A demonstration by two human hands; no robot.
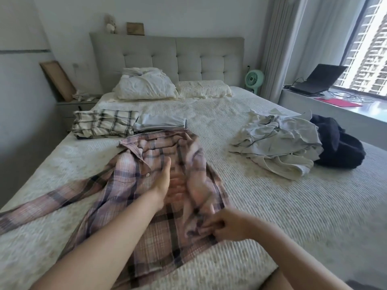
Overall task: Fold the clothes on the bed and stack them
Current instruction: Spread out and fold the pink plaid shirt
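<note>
Plaid shirt (150, 185) spread on bed (272, 206), collar toward headboard, one sleeve trailing off to the left. Left hand (163, 181) flat on shirt middle, fingers straight, pressing. Right hand (228, 225) pinching the shirt's right edge, fingers curled on the fabric; fold there is blurred. Folded stack (102, 123) of checked cloth beyond the collar, grey folded piece (161, 122) just beside it. Unfolded pale pile (276, 143) on bed's right side, dark garment (339, 143) touching it.

Shirt (155, 185) before stacks (104, 123) on bed (272, 206)
</note>
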